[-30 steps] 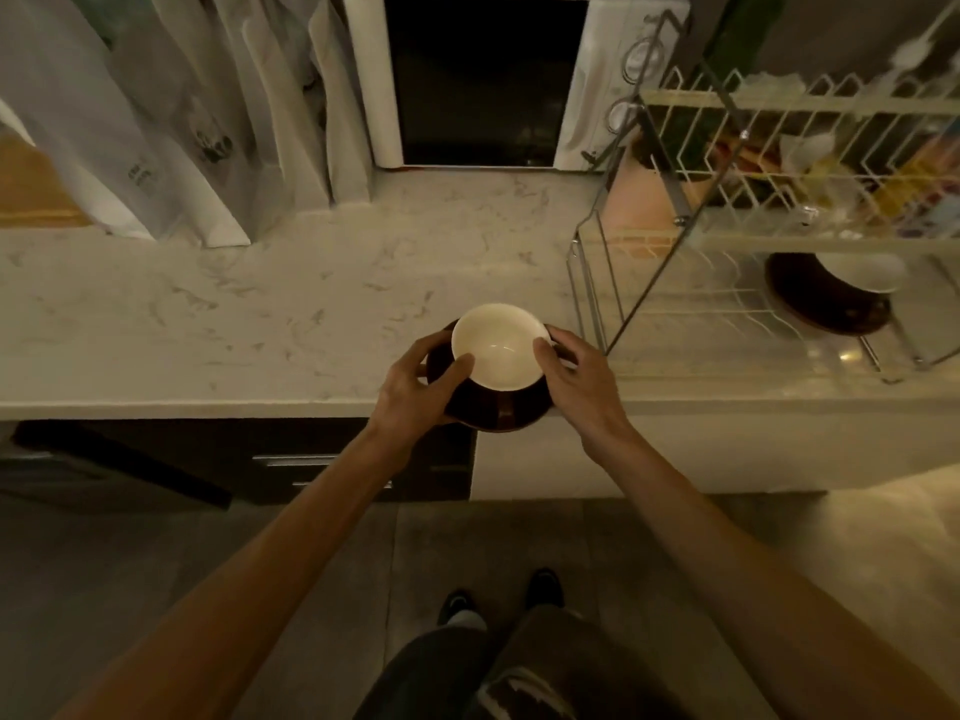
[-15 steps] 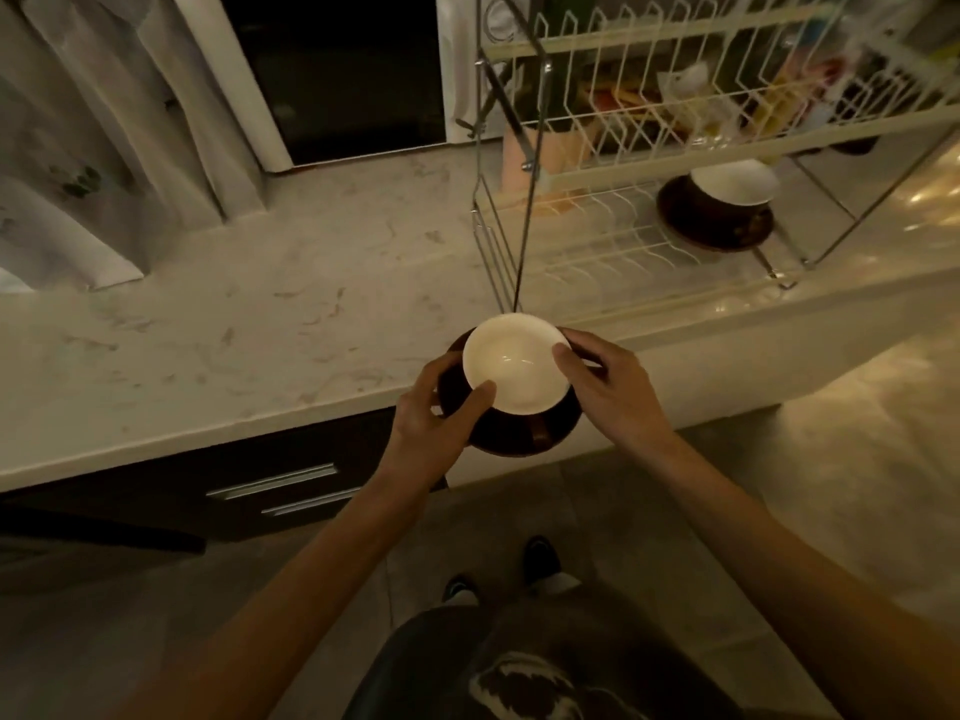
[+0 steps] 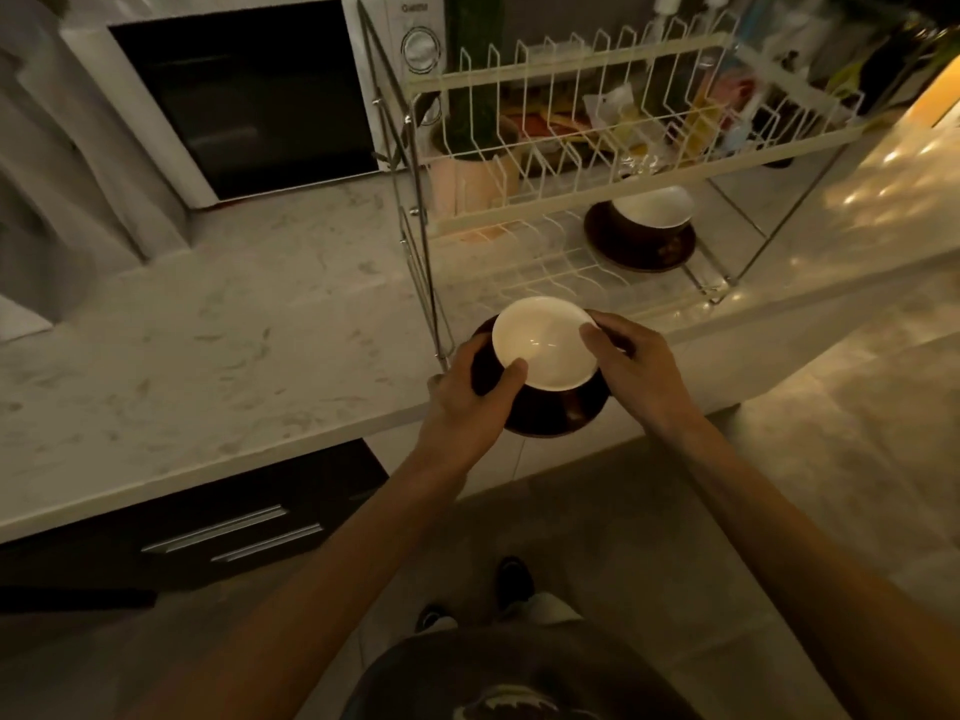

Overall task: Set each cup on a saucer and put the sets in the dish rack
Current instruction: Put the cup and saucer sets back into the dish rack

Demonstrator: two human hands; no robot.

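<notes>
Left hand (image 3: 470, 402) is gripping the dark saucer (image 3: 550, 410) with its thumb steadying the white cup (image 3: 543, 343) on top; right hand (image 3: 631, 368) is clamping the other side so nothing's sliding; they're hovering just before the dish rack (image 3: 566, 210), where another cup set (image 3: 641, 231) is already sitting.

A single wide-angle head camera looks steeply down and forward from standing height. The pale marbled stone tabletop (image 3: 218, 345) crosses the frame's middle left, the cream two-tier wire dish rack (image 3: 597, 163) fills the upper right, and grey floor lies along the bottom.
</notes>
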